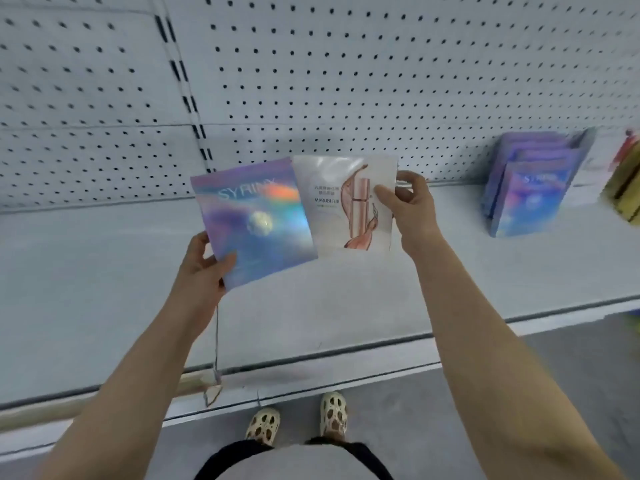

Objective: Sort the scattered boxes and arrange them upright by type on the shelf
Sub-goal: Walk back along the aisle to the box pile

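Boxes of two kinds are held up side by side above a pale grey shelf (346, 299), one in each of a person's bare hands. Left hand (204, 268) pinches the lower left corner of a flat holographic blue-purple box (252, 220) marked "SYRINX", thumb on its front face and fingers curled behind. Right hand (408, 206) grips the right edge of a flat white box (332, 202) printed with a rose-gold bottle and the word "MARUBI", thumb across its front. The blue-purple box overlaps the left edge of the white box, and both face the viewer, tilted slightly. Farther right of the white box, a row of matching blue-purple boxes (533, 188) stands upright on the shelf, front faces toward the viewer, leaning back toward the wall. Just right of that row, at the picture's edge, sits a blurred yellow and red item (623, 181) that cannot be made out. Behind the held boxes rises a grey pegboard wall (346, 71). Below the shelf's front edge, two cream perforated shoes (301, 422) stand on a grey floor.
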The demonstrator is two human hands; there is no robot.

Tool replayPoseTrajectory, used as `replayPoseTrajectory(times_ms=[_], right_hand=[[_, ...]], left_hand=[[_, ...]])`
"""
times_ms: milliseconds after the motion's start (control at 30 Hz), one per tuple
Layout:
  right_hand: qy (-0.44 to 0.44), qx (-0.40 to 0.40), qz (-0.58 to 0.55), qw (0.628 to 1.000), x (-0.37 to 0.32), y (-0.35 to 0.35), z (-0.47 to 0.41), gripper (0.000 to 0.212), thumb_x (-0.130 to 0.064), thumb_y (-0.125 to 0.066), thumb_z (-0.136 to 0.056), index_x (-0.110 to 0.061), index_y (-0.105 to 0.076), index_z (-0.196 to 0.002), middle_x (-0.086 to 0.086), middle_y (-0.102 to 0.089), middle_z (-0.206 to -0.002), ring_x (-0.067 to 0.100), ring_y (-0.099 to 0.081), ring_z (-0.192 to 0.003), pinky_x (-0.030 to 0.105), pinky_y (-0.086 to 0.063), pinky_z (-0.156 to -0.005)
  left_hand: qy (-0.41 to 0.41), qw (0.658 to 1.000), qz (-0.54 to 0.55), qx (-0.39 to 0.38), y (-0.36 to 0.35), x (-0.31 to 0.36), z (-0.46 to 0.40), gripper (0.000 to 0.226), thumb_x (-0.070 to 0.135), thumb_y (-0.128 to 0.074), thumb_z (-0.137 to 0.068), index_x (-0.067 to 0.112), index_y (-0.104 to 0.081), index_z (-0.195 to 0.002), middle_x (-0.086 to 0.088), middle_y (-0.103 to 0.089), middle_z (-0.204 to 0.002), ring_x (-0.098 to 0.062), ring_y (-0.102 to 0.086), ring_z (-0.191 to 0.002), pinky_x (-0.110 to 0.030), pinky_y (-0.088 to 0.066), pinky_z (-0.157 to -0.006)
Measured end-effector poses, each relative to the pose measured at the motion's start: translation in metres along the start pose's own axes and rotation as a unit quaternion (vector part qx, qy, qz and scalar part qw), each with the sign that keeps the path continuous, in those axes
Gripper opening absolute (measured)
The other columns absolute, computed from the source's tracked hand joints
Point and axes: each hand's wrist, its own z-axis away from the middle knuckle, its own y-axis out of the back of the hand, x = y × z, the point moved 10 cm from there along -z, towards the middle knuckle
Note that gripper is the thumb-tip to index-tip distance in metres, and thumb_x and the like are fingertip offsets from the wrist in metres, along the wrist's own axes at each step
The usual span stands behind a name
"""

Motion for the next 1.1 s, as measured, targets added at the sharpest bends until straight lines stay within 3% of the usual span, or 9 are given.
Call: replayPoseTrajectory(times_ms=[133,233,367,533,733,800,900,1000,1100], right_hand=[[0.003,-0.091,0.007,0.996,-0.001,-0.028,-0.058,0.023,-0.011,-0.070,-0.090,-0.022,-0.056,-0.103,0.001,-0.069,-0.086,0.018,-0.064,-0.077,0.034,-0.054,-0.073],[0.011,-0.127,0.007,0.992,0.004,-0.046,-0.081,0.023,-0.010,-0.069,-0.091,-0.023,-0.054,-0.101,0.002,-0.068,-0.086,0.017,-0.062,-0.073,0.025,-0.052,-0.063],[0.002,-0.126,0.026,0.992,0.018,-0.051,-0.102,0.024,-0.014,-0.068,-0.092,-0.021,-0.052,-0.109,0.002,-0.067,-0.087,0.013,-0.063,-0.068,0.023,-0.051,-0.057],[0.000,-0.099,0.069,0.993,0.030,-0.045,-0.117,0.033,-0.019,-0.068,-0.092,-0.014,-0.053,-0.122,0.003,-0.068,-0.098,0.013,-0.065,-0.077,0.022,-0.050,-0.061],[0.008,-0.050,0.103,0.993,0.036,-0.035,-0.118,0.038,-0.028,-0.072,-0.086,-0.023,-0.051,-0.117,0.000,-0.069,-0.106,0.018,-0.068,-0.094,0.039,-0.056,-0.086],[0.026,-0.034,0.127,0.991,0.025,-0.029,-0.115,0.041,-0.027,-0.071,-0.087,-0.021,-0.050,-0.121,-0.002,-0.066,-0.104,0.015,-0.066,-0.092,0.035,-0.055,-0.087],[0.073,-0.008,0.138,0.988,-0.004,-0.011,-0.099,0.032,-0.027,-0.068,-0.090,-0.019,-0.055,-0.119,-0.005,-0.063,-0.099,0.008,-0.060,-0.085,0.022,-0.048,-0.075],[0.088,-0.071,0.140,0.984,-0.019,-0.003,-0.070,0.014,-0.031,-0.066,-0.092,-0.025,-0.063,-0.104,-0.006,-0.069,-0.091,0.009,-0.065,-0.084,0.028,-0.051,-0.080],[0.040,-0.146,0.123,0.981,-0.011,0.009,-0.041,0.023,-0.033,-0.065,-0.094,-0.021,-0.064,-0.113,0.000,-0.073,-0.100,0.012,-0.070,-0.091,0.024,-0.053,-0.076]], left_hand=[[0.000,0.998,0.027,0.055,-0.011,-0.017,0.002,0.033,-0.004,-0.052,-0.093,0.023,-0.052,-0.113,0.001,-0.069,-0.105,-0.012,-0.069,-0.087,-0.028,-0.057,-0.075],[0.003,0.996,0.024,0.085,-0.023,-0.026,0.008,0.033,-0.002,-0.052,-0.093,0.024,-0.052,-0.113,0.000,-0.070,-0.105,-0.014,-0.069,-0.090,-0.032,-0.056,-0.080],[-0.005,0.994,0.021,0.103,-0.035,-0.030,0.014,0.038,-0.002,-0.052,-0.095,0.017,-0.047,-0.127,0.003,-0.072,-0.099,-0.013,-0.068,-0.090,-0.039,-0.050,-0.090],[-0.003,0.994,0.016,0.106,-0.046,-0.030,0.017,0.044,0.000,-0.053,-0.094,0.016,-0.044,-0.135,0.004,-0.073,-0.101,-0.014,-0.068,-0.093,-0.040,-0.050,-0.091],[0.001,0.997,0.012,0.078,-0.058,-0.033,0.015,0.040,0.002,-0.059,-0.092,0.022,-0.050,-0.126,0.000,-0.073,-0.102,-0.021,-0.068,-0.096,-0.035,-0.055,-0.085],[0.003,0.998,0.009,0.059,-0.063,-0.032,0.014,0.045,0.009,-0.066,-0.083,0.029,-0.052,-0.121,0.001,-0.073,-0.103,-0.020,-0.068,-0.096,-0.035,-0.056,-0.085],[0.006,0.999,0.001,0.031,-0.073,-0.033,0.012,0.046,0.017,-0.065,-0.076,0.028,-0.052,-0.119,0.000,-0.073,-0.103,-0.020,-0.068,-0.095,-0.041,-0.051,-0.090],[0.007,1.000,-0.012,-0.009,-0.094,-0.037,0.009,0.044,0.017,-0.064,-0.077,0.025,-0.051,-0.119,-0.002,-0.073,-0.104,-0.020,-0.068,-0.095,-0.040,-0.053,-0.088],[0.013,0.998,-0.023,-0.057,-0.126,-0.044,0.009,0.045,0.016,-0.064,-0.078,0.023,-0.051,-0.121,-0.004,-0.073,-0.105,-0.021,-0.069,-0.095,-0.035,-0.056,-0.081]])
